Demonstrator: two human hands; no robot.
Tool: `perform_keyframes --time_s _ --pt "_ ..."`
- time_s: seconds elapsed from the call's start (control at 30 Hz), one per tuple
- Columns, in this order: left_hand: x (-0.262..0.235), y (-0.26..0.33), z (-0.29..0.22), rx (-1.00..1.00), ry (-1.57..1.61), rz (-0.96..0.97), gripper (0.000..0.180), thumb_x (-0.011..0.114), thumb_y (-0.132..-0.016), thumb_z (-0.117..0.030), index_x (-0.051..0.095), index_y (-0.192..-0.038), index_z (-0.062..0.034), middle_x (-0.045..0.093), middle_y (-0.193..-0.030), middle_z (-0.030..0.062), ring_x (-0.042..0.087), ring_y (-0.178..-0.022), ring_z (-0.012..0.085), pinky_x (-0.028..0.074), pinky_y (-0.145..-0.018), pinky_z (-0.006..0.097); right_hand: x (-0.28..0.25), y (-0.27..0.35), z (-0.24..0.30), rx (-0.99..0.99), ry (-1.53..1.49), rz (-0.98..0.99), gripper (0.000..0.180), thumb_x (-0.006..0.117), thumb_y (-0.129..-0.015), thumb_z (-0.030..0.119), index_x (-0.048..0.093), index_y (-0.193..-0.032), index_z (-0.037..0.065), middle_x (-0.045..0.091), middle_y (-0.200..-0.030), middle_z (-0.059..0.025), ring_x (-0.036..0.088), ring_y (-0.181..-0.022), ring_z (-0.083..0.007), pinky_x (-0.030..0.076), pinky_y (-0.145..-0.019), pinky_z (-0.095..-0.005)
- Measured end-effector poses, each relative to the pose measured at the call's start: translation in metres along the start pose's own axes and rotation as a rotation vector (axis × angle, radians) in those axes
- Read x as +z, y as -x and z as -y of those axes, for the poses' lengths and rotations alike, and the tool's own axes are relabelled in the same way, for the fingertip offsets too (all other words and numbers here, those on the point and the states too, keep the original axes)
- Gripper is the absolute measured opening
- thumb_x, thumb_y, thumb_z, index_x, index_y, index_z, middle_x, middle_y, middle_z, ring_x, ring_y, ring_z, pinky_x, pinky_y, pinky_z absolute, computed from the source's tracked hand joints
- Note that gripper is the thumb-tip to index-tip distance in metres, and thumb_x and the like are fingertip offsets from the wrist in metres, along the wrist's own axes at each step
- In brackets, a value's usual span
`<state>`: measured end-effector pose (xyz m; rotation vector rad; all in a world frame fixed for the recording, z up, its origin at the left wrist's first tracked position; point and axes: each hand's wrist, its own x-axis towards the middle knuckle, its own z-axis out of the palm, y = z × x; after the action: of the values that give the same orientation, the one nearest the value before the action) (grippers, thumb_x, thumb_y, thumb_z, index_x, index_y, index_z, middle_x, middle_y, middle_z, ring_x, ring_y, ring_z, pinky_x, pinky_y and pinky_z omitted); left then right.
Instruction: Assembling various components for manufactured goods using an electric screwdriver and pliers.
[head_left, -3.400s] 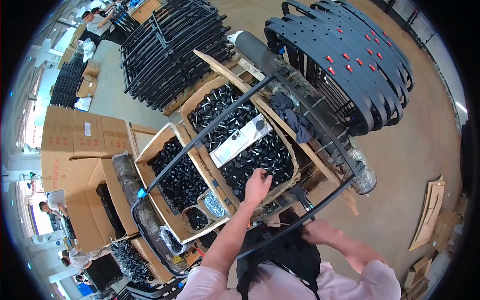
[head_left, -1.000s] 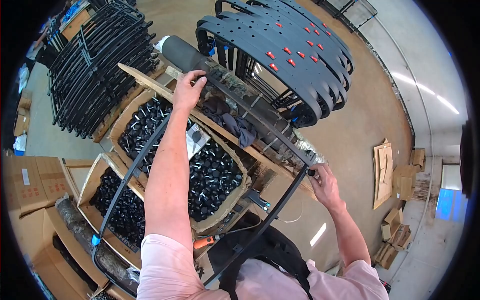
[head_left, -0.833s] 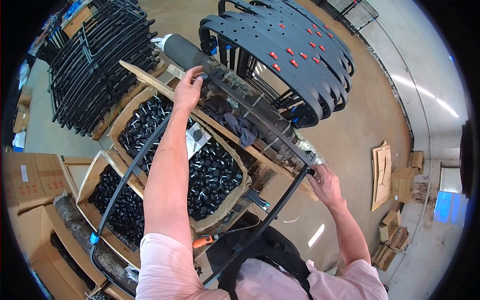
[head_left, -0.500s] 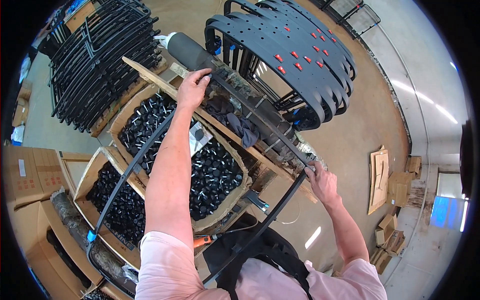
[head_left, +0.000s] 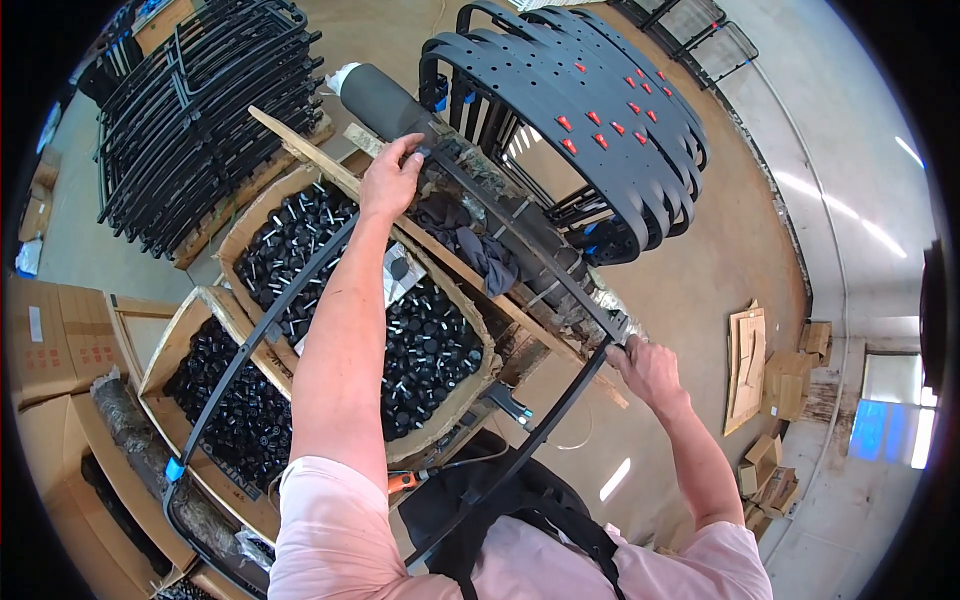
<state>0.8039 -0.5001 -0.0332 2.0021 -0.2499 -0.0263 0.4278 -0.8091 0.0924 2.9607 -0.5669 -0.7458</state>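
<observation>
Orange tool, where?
Head view, lower left of centre: the orange tool shows just right of the left sleeve, below the carton of black parts.

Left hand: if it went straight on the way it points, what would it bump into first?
Probably the dark roll just beyond the left hand, though depth is unclear; it might pass above.

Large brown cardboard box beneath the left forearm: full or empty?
The box is not empty, fill depth unclear: black round-headed, silver-studded knobs show on both sides of the forearm.
</observation>
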Motion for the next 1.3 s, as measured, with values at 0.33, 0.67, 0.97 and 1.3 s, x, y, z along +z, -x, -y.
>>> perform_keyframes --time_s 0.33,0.67,0.97,1.3 --pt "-0.003 0.008 -0.014 -0.058 -0.126 -0.007 0.031 0.067 -0.099 -0.035 0.071 -0.129 -0.0279 0.067 -0.135 0.0028 0.065 -0.123 0.0244 0.05 -0.104 0.04 0.008 -0.007 0.008 0.008 -0.068 -0.17 0.043 0.058 -0.104 0.044 0.064 -0.108 0.002 0.073 -0.082 -0.0237 0.073 -0.08 -0.0438 0.058 -0.074 -0.0526" --pt "-0.006 0.011 -0.018 -0.062 -0.158 -0.019 0.032 0.066 -0.1 -0.034 0.069 -0.13 -0.0223 0.066 -0.133 0.0051 0.067 -0.119 0.0243 0.05 -0.104 0.039 0.01 0.004 0.0 -0.047 -0.132 -0.029 0.045 0.061 -0.102 0.042 0.051 -0.123 0.004 0.073 -0.087 -0.0253 0.071 -0.083 -0.0467 0.056 -0.073 -0.0551" --pt "-0.008 0.009 -0.014 -0.17 0.01 0.016 0.029 0.063 -0.101 -0.035 0.07 -0.128 -0.0282 0.066 -0.135 0.0049 0.061 -0.129 0.0278 0.048 -0.107 0.042 -0.012 0.01 0.012 -0.07 0.208 0.069 0.053 0.072 -0.093 0.045 0.058 -0.123 0.004 0.074 -0.093 -0.0183 0.074 -0.087 -0.0382 0.058 -0.074 -0.049" --pt "-0.008 0.01 -0.015 -0.054 -0.128 -0.022 0.028 0.067 -0.099 -0.032 0.072 -0.127 -0.0297 0.065 -0.124 0.0038 0.063 -0.123 0.0269 0.049 -0.102 0.041 0.002 -0.002 0.001 -0.097 0.438 0.133 0.022 0.062 -0.087 0.014 0.072 -0.105 0.005 0.077 -0.089 -0.0143 0.076 -0.083 -0.0332 0.06 -0.07 -0.0453"
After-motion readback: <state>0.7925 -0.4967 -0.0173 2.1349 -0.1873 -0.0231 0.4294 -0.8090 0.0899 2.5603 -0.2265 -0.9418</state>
